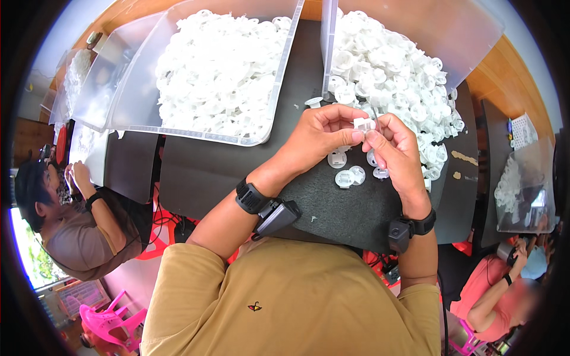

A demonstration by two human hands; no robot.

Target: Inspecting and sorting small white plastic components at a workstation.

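Between my two hands is a small white plastic part [364,124] with a blocky shape. My left hand [329,130] pinches it between thumb and forefinger. My right hand [396,145] is closed at the part's right side, thumb and fingertips against it; its finer details are too small to tell. Just below my hands, loose round white plastic pieces [344,178] lie on the black table mat [320,204]. A big heap of similar white pieces [380,65] spreads out behind and to the right of my hands.
A clear plastic bin [267,121] full of white parts stands at the left back. Another clear bin [327,47] lies around the right heap. One co-worker [83,225] sits at the left, another [493,291] at the lower right. A further clear bin [525,222] is at far right.
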